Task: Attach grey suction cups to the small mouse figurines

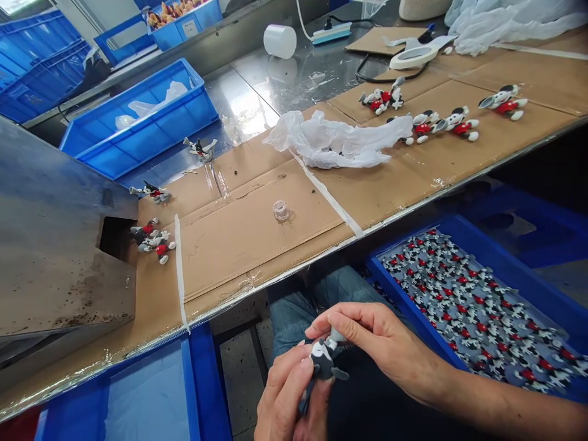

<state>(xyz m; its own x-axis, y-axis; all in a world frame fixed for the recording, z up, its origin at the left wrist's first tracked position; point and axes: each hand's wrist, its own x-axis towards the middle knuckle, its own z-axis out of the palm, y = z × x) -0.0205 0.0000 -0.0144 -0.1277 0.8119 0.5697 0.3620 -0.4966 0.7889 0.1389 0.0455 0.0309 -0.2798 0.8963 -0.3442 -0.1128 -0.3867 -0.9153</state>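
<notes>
Currently | left hand (288,387): gripping 1 dark figurine (323,366) | right hand (370,335): pinching its grey end (337,335)

A metal box (59,226) stands at the left of the cardboard-covered surface (239,251), its dark opening facing right. Beyond it, a blue bin (156,138) holds clear plastic; stacked bins (41,58) stand farther left. A white cup (280,41) lies on its side at the far middle, left of a power strip (331,33). Right of that, a tape roll (413,64) rests near a black cord (367,75). A crumpled bag (340,138) lies mid-surface, nearer than the cup, and plastic sheeting (514,24) lies far right.
</notes>
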